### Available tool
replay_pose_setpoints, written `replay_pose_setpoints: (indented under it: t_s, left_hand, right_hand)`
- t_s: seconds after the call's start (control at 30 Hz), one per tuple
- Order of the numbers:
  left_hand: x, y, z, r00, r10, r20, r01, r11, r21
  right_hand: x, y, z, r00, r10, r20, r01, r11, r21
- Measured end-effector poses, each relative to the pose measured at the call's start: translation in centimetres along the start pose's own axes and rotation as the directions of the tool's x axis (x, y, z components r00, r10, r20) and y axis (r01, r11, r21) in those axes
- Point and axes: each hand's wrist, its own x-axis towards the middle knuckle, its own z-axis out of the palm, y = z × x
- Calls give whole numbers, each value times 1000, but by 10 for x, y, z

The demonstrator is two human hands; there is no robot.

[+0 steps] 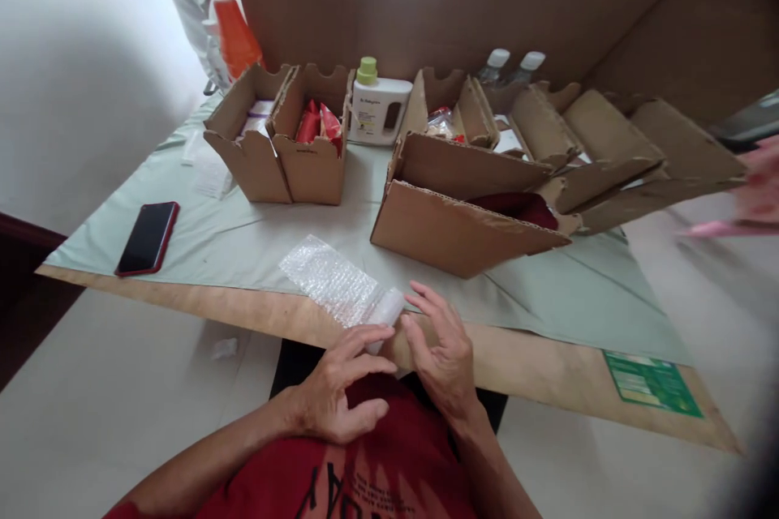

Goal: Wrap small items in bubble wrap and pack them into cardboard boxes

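A strip of clear bubble wrap (332,280) lies at the front edge of the table, its near end rolled into a small whitish cylinder (386,309). I cannot make out whether anything is inside the roll. My left hand (344,385) is just below it, palm down, fingers apart, the index fingertip at the roll's lower side. On the other side, my right hand (443,353) has its fingers spread and slightly bent, with thumb and fingertips close to the roll's right end. Neither hand is closed around it.
Cardboard bins (313,170) holding small packets stand along the back, with a larger cardboard bin (450,227) holding dark red cloth nearer me. A white detergent bottle (380,109) stands between bins. A phone (148,238) lies left; a green printed sheet (654,383) is front right.
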Motion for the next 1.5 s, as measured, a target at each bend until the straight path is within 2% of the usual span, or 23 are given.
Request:
replay_pose_setpoints:
  t_s: [0.07,0.1,0.2,0.3,0.37,0.43,0.63,0.77,0.83,0.93,1.0,1.07,1.13,1.2,1.3,1.4,1.5]
  left_hand:
    - [1,3,-8,999,-32,-11,31,996,-84]
    - [1,0,-14,998,-48,-50,44,996,-73]
    - [2,-23,-40,966,-99,-239,140,977,162]
    - [7,-62,-75,917,-184,-354,338,830,443]
    - [11,-85,-95,890,-257,-377,439,707,554]
    - [14,-98,-106,884,-303,-356,466,625,626]
    - [18,-102,-107,905,-321,-280,418,545,727]
    - [30,-109,-107,892,-354,-282,441,539,718]
    - [41,-111,-106,874,-385,-296,468,503,727]
    - [56,-109,-103,859,-450,-246,460,464,757]
    - [64,-105,-101,847,-493,-198,457,487,744]
    - [68,-98,-100,818,-543,-188,504,520,689]
    - [70,-89,-100,758,-613,-221,607,541,582]
    - [71,-80,-101,693,-660,-291,711,557,429]
    - [69,-70,-103,649,-633,-422,755,606,253]
    - [66,-68,-97,620,-623,-477,775,581,248]
    - [61,-73,-88,575,-684,-449,817,450,361]
  right_hand:
    - [4,-10,9,990,-91,104,98,993,-59]
    - [6,-14,15,978,-119,172,136,986,-91]
    - [10,-16,31,910,-128,394,217,957,-192]
    - [2,-8,33,848,-96,522,265,929,-259]
    - [-8,1,23,842,-73,534,264,920,-291]
    - [-19,10,6,854,-62,516,254,916,-311]
    - [-43,34,-48,888,-28,458,212,910,-356]
    - [-36,39,-58,896,-40,442,210,915,-343]
    - [-28,38,-54,871,-60,487,242,916,-321]
    - [-16,37,-44,783,-62,619,288,918,-273]
    - [-12,40,-39,732,-47,680,286,927,-244]
    - [-12,47,-38,717,-51,695,276,937,-215]
    - [-11,56,-44,752,-88,654,276,942,-191]
    - [-9,66,-57,828,-136,544,278,942,-188]
    - [-2,80,-85,923,-196,331,280,932,-231]
    - [2,97,-105,955,-219,201,275,910,-311]
    - [-6,121,-110,961,-220,166,272,856,-440]
